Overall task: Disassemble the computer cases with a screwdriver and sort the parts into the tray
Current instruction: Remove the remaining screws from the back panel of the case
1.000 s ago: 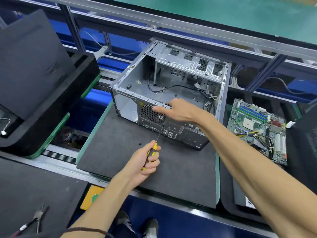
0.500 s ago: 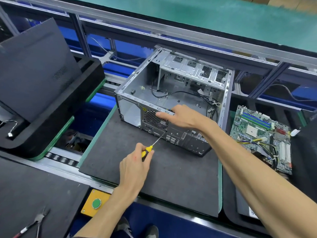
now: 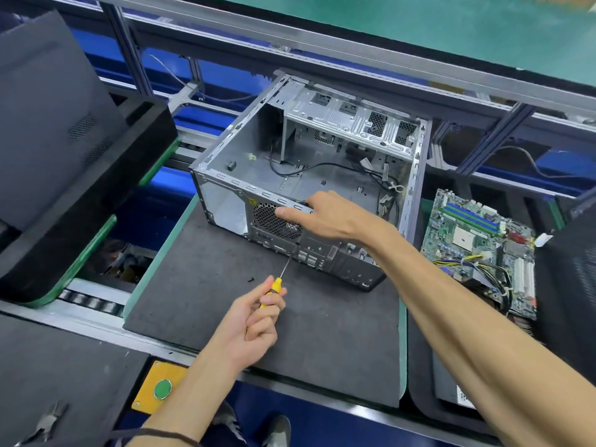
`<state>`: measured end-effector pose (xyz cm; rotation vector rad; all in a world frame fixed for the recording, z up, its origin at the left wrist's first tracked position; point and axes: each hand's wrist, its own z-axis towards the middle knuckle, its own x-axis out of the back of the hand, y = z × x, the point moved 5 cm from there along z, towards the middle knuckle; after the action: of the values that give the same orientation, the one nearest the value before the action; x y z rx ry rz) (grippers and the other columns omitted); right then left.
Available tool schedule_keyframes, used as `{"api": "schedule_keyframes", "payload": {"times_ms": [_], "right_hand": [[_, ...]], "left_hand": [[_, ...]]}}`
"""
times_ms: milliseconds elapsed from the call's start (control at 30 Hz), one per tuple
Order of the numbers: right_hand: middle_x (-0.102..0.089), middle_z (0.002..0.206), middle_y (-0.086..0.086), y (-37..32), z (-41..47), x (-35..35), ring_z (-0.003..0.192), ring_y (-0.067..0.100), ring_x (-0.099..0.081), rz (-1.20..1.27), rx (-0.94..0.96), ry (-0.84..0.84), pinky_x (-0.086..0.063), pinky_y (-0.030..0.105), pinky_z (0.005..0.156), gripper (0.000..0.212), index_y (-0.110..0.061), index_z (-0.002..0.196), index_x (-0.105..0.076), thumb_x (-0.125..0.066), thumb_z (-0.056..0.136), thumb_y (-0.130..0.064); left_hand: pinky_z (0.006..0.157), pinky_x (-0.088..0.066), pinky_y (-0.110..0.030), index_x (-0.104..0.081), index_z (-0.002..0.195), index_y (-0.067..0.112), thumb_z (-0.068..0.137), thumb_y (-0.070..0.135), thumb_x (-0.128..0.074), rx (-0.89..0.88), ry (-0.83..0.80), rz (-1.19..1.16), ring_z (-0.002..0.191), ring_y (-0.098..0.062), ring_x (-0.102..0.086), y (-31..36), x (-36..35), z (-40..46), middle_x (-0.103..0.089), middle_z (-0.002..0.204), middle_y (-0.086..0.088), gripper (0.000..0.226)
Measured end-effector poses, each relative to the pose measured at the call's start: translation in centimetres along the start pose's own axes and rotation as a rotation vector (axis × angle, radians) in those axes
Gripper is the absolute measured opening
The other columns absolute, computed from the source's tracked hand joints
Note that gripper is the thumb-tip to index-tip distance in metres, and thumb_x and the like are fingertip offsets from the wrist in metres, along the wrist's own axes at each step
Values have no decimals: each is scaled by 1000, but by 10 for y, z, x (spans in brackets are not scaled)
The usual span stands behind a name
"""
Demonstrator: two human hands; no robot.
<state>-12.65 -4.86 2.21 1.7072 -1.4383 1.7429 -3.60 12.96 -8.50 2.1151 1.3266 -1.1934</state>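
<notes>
An open grey computer case (image 3: pixel 325 162) lies on its side on the dark foam mat (image 3: pixel 225 285), rear panel facing me. My right hand (image 3: pixel 325 217) rests on the case's rear top edge, thumb stretched along the rim above the fan grille. My left hand (image 3: pixel 254 321) grips a yellow-handled screwdriver (image 3: pixel 274 290), whose tip meets the rear panel just below the fan grille. A small black screw (image 3: pixel 250 279) lies loose on the mat left of the shaft. A green motherboard (image 3: pixel 480 253) with cables sits in the black tray (image 3: pixel 419 398) on the right.
A black case panel (image 3: pixel 48 117) leans in a black tray (image 3: pixel 87 201) at the left. Pliers (image 3: pixel 45 424) lie on the bench at the lower left. A yellow box with a green button (image 3: pixel 162 388) sits on the front rail. An aluminium frame runs behind the case.
My left hand has shifted its hold on the screwdriver, fingers curling round the handle again. The right hand stays on the case rim. The view has moved a little closer.
</notes>
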Motion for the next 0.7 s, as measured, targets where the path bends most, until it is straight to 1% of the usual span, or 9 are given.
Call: {"api": "schedule_keyframes", "payload": {"times_ms": [100,200,300,367,433,500,600,667,700], "right_hand": [[-39,54,1,-2,-1,1,45,17,-34,-3,-9,2,-27,28,46,70,-13,67,-38,-42,87,-80],[-37,49,-3,-3,-2,2,36,8,-34,4,-1,8,-25,24,43,68,-17,60,-34,-44,89,-78],[-35,47,-6,-4,-2,2,36,8,-36,14,-3,10,-23,27,45,65,-22,56,-32,-45,89,-77],[-33,49,-3,-3,-2,2,38,10,-31,1,-5,10,-24,30,47,68,-18,59,-29,-43,88,-78],[-32,52,0,-2,-1,1,44,16,-29,-7,-7,12,-24,30,48,69,-17,62,-28,-42,87,-80],[-30,53,-1,-2,-1,1,45,17,-27,-14,-9,21,-23,30,48,70,-17,62,-27,-41,87,-80],[-29,49,-3,-2,0,0,40,12,-25,-24,4,37,-22,29,46,70,-17,60,-26,-40,88,-80],[-30,48,-3,-2,0,-1,41,13,-26,-11,19,34,-23,29,46,69,-17,60,-27,-40,88,-79],[-32,49,-2,-1,1,-1,42,15,-28,-3,26,29,-25,29,47,69,-17,61,-28,-40,89,-79]], "left_hand": [[26,-10,-14,-56,92,8,88,21,-66,-87,45,248,35,-3,-21,9,-1,-5,-42,66,3,17],[27,-18,-16,-55,84,11,88,11,-68,-251,127,559,40,-4,-26,17,-6,-11,-47,72,0,13],[35,-26,-23,-53,83,11,90,7,-69,-646,338,997,42,-12,-34,23,-8,-20,-49,67,0,18],[44,-41,-30,-59,90,20,92,22,-71,-974,494,1421,45,-20,-50,22,-15,-33,-60,65,8,12],[53,-48,-35,-63,101,27,92,32,-69,-1209,652,1851,59,-27,-62,19,-21,-43,-67,68,8,12],[46,-48,-34,-68,106,24,88,31,-73,-1362,705,2115,54,-30,-63,17,-25,-44,-67,65,6,20],[46,-52,-38,-71,110,14,89,24,-74,-1436,613,2111,55,-30,-64,18,-24,-37,-68,68,0,24],[64,-56,-34,-70,117,15,92,25,-70,-1309,558,1861,70,-21,-68,24,-17,-31,-71,77,4,26],[71,-53,-24,-71,118,15,93,26,-69,-1210,529,1715,76,-11,-68,29,-11,-27,-71,80,11,27]]}}
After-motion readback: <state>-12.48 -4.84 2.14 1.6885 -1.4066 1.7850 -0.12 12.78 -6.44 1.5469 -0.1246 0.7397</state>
